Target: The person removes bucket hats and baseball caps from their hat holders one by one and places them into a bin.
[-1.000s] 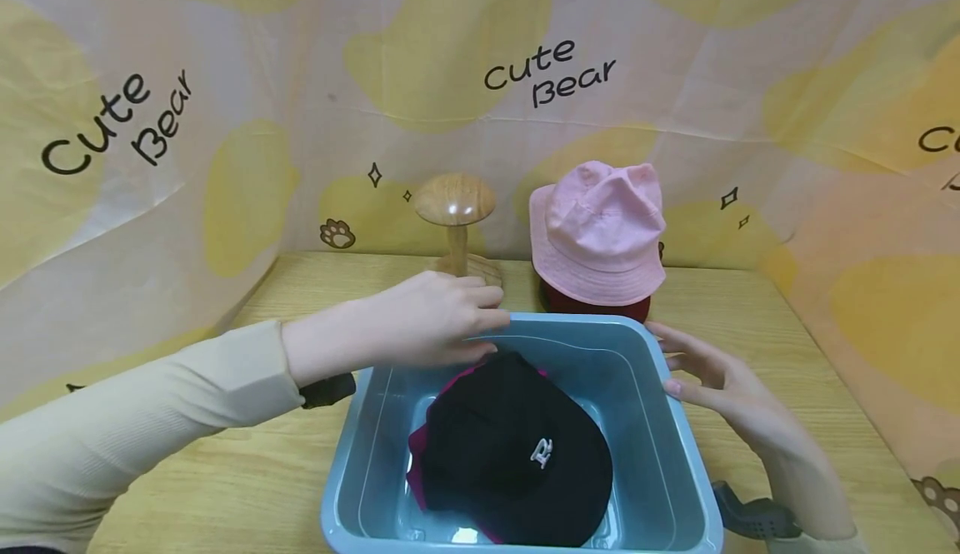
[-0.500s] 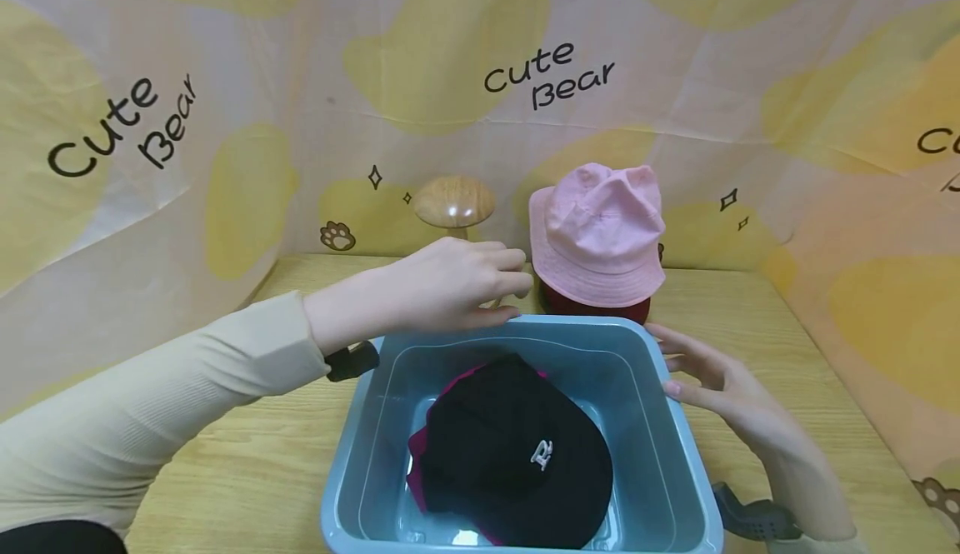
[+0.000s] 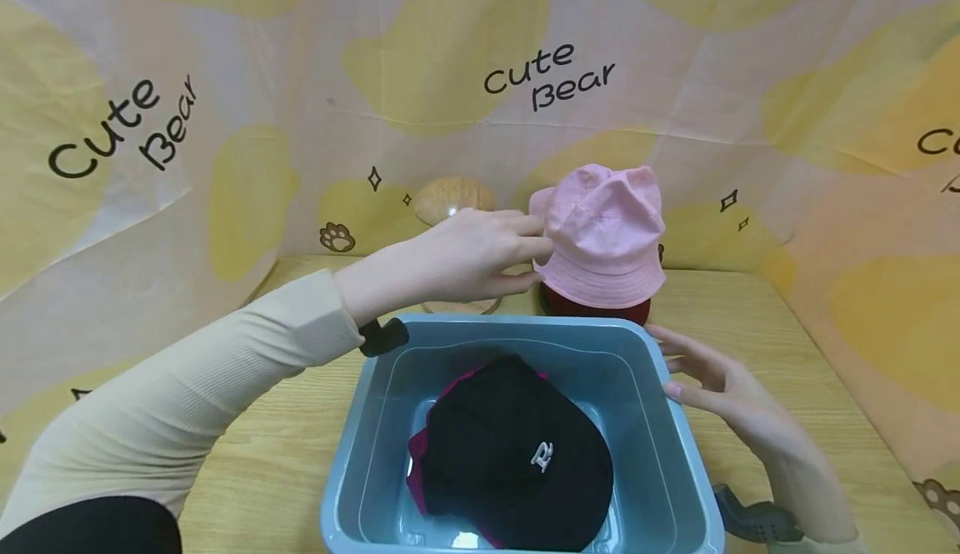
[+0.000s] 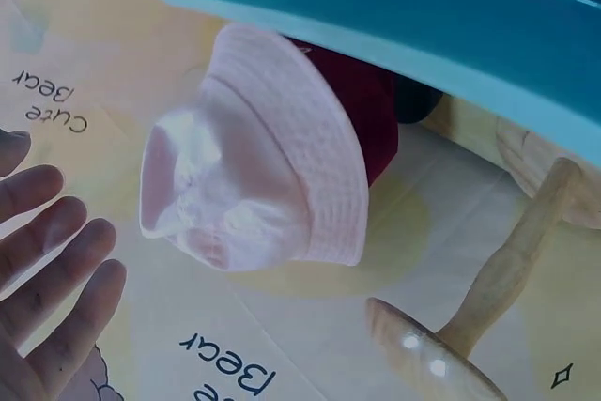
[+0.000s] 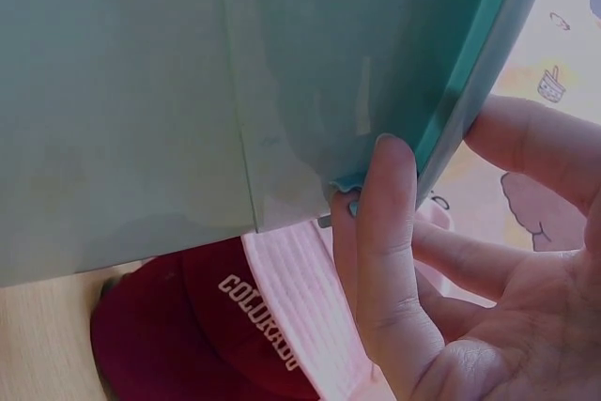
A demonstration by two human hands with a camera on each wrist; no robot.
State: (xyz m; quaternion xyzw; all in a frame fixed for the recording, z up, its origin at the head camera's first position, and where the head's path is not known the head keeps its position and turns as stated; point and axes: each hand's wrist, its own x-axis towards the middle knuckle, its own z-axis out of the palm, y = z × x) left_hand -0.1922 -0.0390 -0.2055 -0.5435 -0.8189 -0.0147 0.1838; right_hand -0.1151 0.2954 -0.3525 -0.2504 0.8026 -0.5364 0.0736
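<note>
My left hand reaches out past the back rim of a blue plastic basin. Its fingers are loosely extended beside a pink bucket hat, and the left wrist view shows a gap between those fingers and the hat. Under the bucket hat sits a dark red cap with white COLORADO lettering. A black cap with a white emblem lies in the basin, over something magenta. At the basin's back right corner, my right hand holds the rim with bent fingers and thumb.
A wooden mushroom-shaped hat stand rises behind the left hand, partly covered by it. The wooden table meets a printed cloth backdrop at the back and sides.
My left hand has risen out of the basin and moved up and right to beside the pink bucket hat, now covering part of the stand. My right hand stays at the rim.
</note>
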